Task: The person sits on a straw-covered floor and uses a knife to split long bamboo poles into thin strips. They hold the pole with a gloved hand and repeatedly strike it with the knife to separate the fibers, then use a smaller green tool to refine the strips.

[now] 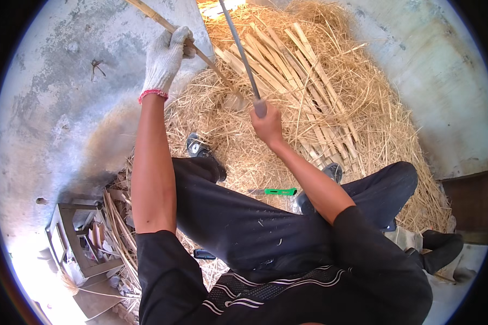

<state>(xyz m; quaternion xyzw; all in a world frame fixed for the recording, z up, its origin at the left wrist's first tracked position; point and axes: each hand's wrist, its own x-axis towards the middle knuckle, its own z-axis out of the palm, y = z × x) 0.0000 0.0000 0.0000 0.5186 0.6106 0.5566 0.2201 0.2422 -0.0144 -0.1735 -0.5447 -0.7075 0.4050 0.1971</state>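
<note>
My left hand (165,58), in a white knitted glove with a red cuff, is closed around a thin bamboo stick (151,13). The stick slants from the top edge down to the right, its lower end over the straw. In my bare right hand (268,125) is the handle of a long knife (239,44), fingers wrapped round it. Its narrow grey blade points up and away, to the right of the stick and apart from it in this view. Below my right hand, a green-handled tool (281,192) with a thin blade lies on the straw between my legs.
Split bamboo strips (303,76) lie bundled on the loose straw (379,119) ahead. A grey wall (65,103) rises on the left, another (444,81) on the right. At lower left stands a frame-like stool (89,268) beside thin strips (119,227).
</note>
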